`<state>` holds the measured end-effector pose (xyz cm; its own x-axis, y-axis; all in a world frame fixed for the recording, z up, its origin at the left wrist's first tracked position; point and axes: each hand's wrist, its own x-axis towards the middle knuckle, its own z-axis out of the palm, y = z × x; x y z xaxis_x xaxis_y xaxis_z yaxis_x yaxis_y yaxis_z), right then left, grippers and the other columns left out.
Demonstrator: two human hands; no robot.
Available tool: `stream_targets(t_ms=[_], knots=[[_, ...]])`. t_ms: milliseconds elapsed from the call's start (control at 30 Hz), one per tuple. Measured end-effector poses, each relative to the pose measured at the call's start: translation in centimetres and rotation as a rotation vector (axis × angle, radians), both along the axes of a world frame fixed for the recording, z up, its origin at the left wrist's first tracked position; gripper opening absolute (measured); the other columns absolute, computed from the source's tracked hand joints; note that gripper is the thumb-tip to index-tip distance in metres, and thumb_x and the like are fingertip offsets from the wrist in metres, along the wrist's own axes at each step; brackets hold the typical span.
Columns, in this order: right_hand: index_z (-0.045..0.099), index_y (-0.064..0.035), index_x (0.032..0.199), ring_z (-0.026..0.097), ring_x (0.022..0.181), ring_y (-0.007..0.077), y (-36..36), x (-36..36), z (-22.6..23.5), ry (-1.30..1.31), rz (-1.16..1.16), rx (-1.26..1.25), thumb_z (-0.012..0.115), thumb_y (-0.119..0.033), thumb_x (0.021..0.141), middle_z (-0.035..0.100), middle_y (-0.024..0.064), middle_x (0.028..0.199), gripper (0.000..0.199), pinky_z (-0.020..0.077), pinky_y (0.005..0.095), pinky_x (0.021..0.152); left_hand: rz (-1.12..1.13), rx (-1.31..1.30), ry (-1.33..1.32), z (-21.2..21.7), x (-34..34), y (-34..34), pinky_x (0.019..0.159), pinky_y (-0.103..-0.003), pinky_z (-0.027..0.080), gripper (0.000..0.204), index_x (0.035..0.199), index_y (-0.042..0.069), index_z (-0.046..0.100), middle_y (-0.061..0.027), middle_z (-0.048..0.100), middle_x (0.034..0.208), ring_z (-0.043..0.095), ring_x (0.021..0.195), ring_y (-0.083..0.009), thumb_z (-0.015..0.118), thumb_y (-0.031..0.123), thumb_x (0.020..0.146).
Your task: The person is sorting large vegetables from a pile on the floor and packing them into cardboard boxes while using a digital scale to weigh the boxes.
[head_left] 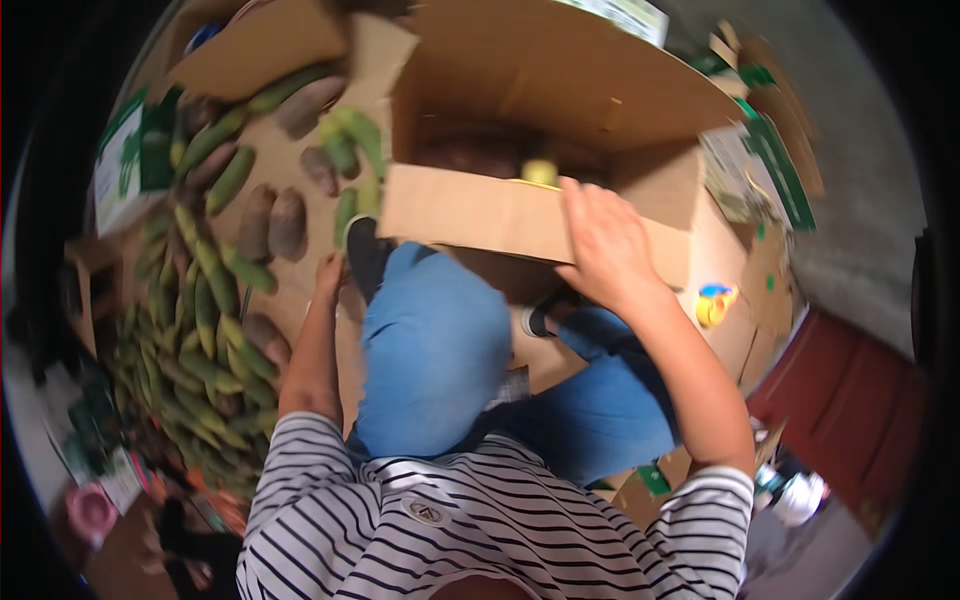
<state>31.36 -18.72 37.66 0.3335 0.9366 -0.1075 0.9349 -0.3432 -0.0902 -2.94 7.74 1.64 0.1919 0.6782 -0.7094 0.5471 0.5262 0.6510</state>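
Note:
My right hand [607,245] lies with its fingers stretched out along the front flap of a large open cardboard box [470,205]. Its fingertips reach the flap's upper edge. Inside the box, a yellow-green thing [540,173] shows above the flap, with brown shapes in shadow behind it. My left hand [330,273] is low beside my left knee, close to my dark shoe [365,255]; it is small and blurred, and its fingers do not show clearly. Nearest to it on the cardboard are brown oblong vegetables [288,225] and a long green cucumber-like vegetable [345,213].
A large heap of long green-yellow vegetables [200,350] spreads at the left. Another cardboard box [265,60] stands at the far left. A yellow-and-blue tape dispenser [713,303] lies on cardboard at the right, near a green-white carton [780,175]. Dark red panels [850,390] lie beyond.

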Motion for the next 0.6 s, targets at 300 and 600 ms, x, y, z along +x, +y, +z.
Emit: stream_targets(t_ms=[300, 600], knots=[[0.038, 0.0018, 0.131, 0.054, 0.096, 0.0339, -0.2, -1.1, -0.6, 0.024, 0.066, -0.072, 0.081, -0.013, 0.057, 0.053, 0.0169, 0.101, 0.087, 0.0445, 0.0413, 0.086, -0.028, -0.292, -0.03, -0.5, -3.3, -3.7, 0.057, -0.028, 0.042, 0.041, 0.082, 0.016, 0.052, 0.0038, 0.048, 0.068, 0.047, 0.057, -0.01, 0.067, 0.054, 0.079], [0.036, 0.0032, 0.133, 0.054, 0.098, 0.033, -0.5, -1.2, -0.4, -0.019, 0.076, -0.086, 0.086, -0.014, 0.053, 0.052, 0.0163, 0.104, 0.096, 0.0432, 0.0421, 0.087, -0.113, 0.156, -0.043, -2.8, -1.4, -2.7, 0.059, -0.028, 0.048, 0.05, 0.089, -0.002, 0.068, -0.0063, 0.064, 0.077, 0.06, 0.066, -0.0143, 0.079, 0.042, 0.069]])
